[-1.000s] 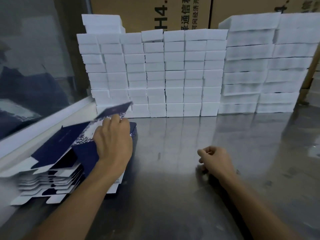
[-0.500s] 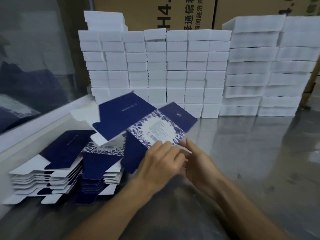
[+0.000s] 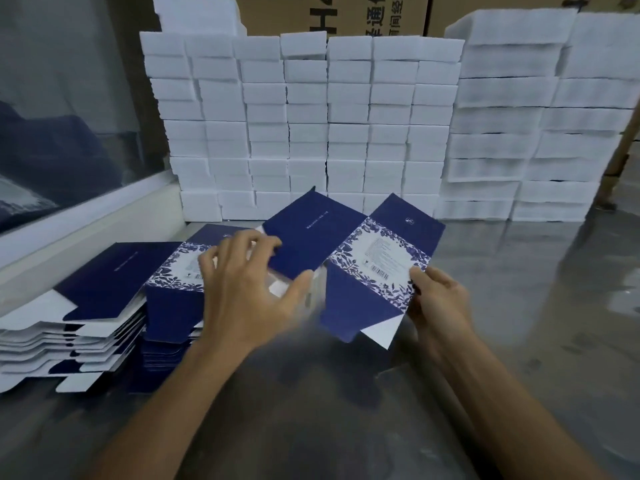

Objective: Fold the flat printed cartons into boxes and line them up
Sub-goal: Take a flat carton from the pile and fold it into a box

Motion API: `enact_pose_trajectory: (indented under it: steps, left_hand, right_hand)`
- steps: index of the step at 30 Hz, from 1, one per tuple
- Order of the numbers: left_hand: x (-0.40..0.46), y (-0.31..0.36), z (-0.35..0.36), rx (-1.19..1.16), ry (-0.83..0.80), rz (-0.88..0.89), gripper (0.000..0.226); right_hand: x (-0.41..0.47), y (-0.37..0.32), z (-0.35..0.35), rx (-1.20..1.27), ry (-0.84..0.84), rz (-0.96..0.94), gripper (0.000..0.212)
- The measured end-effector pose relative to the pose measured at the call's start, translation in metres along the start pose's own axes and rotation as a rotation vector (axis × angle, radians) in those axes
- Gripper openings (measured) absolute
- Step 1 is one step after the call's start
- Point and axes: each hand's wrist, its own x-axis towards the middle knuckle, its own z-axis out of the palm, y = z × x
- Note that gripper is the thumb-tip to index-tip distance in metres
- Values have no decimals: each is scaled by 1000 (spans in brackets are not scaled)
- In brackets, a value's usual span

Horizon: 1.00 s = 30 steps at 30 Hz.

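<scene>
Navy card with a floral white band, the flat carton [image 3: 374,268] is up off the steel table [image 3: 519,306] between our hands, just right of the stack of flat cartons [image 3: 104,306]; our right hand [image 3: 440,303] pinches its near right edge, thumb on the printed face; our left hand [image 3: 249,292] is spread wide over the left panel, fingers curled at its edge, though blur keeps us from telling how firmly it grips. We judge the risks so: a one-sided pinch lets the sheet twist and crease off its score lines; a careless left hand could knock the stack askew; slick steel may let a finished box slide out of line; no folded box shows yet before the white foam blocks [image 3: 346,133].
</scene>
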Motion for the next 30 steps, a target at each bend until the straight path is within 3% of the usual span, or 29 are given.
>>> enact_pose_trajectory:
  steps: [5, 8, 10, 12, 15, 17, 22, 30]
  left_hand:
    - [10, -18, -20, -430, -23, -425, 37]
    - [15, -26, -15, -806, -329, -727, 52]
    - [11, -29, -7, -711, -411, -693, 58]
    - [6, -25, -2, -621, -339, -630, 58]
    - [5, -21, 2, -576, -225, -582, 30]
    - [5, -15, 2, -660, -234, -587, 6]
    - [4, 2, 5, -1022, -402, -808, 26]
    - [4, 3, 8, -1336, -279, -908, 13]
  right_hand:
    - [0, -8, -3, 54, 51, -26, 17]
    - [-2, -12, -5, 43, 61, -11, 19]
    - [-4, -12, -4, 33, 67, -11, 23]
    - [-5, -12, -2, 36, 46, -28, 30]
    - [-9, -12, 4, 26, -43, -70, 28]
    - [-12, -11, 11, -50, -122, -101, 32]
    - [-23, 3, 22, -443, -346, -343, 57]
    - [-24, 9, 17, -579, -519, -402, 63]
